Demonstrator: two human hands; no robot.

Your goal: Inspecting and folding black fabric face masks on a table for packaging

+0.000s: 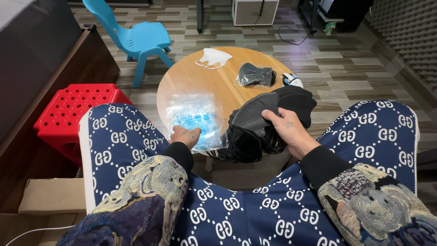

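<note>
Seen from above: a round wooden table (214,79) between the knees, and at its near edge both hands at work. Right hand (287,130) closed on a stack of black face masks (259,125), thumb on top pressing the uppermost mask down, remaining fingers curled underneath and mostly hidden; stack held over the table's near right edge, partly overhanging it. Long axis of the stack running from lower left to upper right, the folded noses pointing up and right toward the far right edge, the tangle of ear loops hanging at the lower left, toward the lap. Left hand (185,135) resting at the near edge, knuckles up, fingers curled together and pinching the near rim of a clear plastic bag with blue print (196,119); exact grip of the fingertips hard to tell under the film. Bag lying flat on the near left part of the table, long axis running away from the body toward the middle. Masks lying just to the right of the bag, nearly touching its right edge, right hand clearly the nearer to them, left hand the nearer to the bag. Farther off: a white mask (213,58) at the far edge, a bagged black mask (256,75) toward the far right, a small white-and-blue object (292,80) at the right edge.
</note>
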